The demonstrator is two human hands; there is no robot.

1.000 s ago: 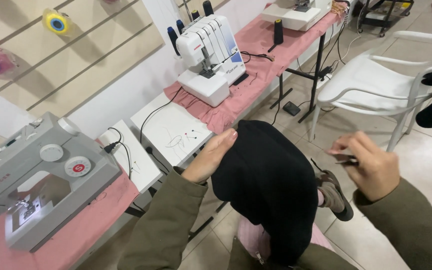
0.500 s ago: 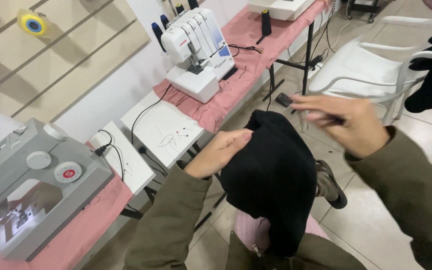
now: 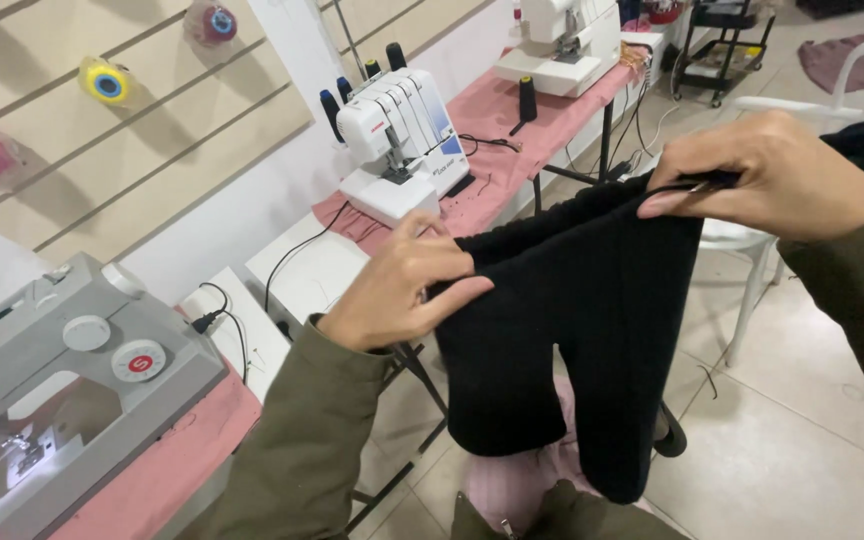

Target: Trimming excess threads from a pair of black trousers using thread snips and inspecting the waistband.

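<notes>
A small pair of black knit trousers (image 3: pixel 562 330) hangs in front of me, held up by its waist edge, its two legs pointing down. My left hand (image 3: pixel 402 285) pinches the left end of that edge. My right hand (image 3: pixel 762 180) grips the right end, higher up, so the edge slopes upward to the right. Both arms wear olive green sleeves. Pink fabric (image 3: pixel 512 480) lies on my lap below the trousers.
A grey sewing machine (image 3: pixel 52 380) stands at the lower left on a pink cloth. A white overlock machine (image 3: pixel 397 145) with dark thread cones sits on a pink-covered table behind. Another white machine (image 3: pixel 562 40) is farther back. A white plastic chair (image 3: pixel 752 240) is behind the trousers.
The black garment was bunched between my hands before. My right hand has moved up and to the right, my left hand has taken the other end, and the trousers now hang spread out.
</notes>
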